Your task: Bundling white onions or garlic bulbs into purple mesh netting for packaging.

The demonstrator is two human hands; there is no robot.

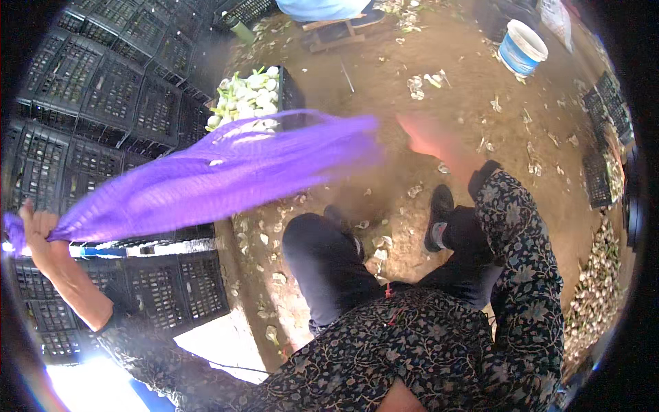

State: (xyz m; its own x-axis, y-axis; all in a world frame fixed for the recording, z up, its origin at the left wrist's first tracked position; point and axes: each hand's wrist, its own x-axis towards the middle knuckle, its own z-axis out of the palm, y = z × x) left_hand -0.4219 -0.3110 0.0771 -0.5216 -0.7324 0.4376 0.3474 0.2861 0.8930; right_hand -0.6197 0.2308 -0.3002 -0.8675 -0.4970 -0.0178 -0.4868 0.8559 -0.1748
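At the far left, my left hand (40,226) grips the gathered end of a purple mesh sack (206,180). The sack stretches out across the view to the right, its far end blurred by motion. My right hand (430,139) is a reddish blur over the floor, beyond the floral sleeve. A small gap shows between it and the sack's loose end, and its fingers cannot be made out. Behind the sack, a black plastic crate (291,95) is heaped with white garlic bulbs (252,95) with green stems; the sack hides its near part.
Stacked black plastic crates (108,98) form a wall on the left. A white-and-blue bucket (522,49) stands at the upper right. Garlic (592,293) is piled along the right edge. Peelings litter the earthen floor (370,67). A person in blue (324,7) is partly visible at the top.
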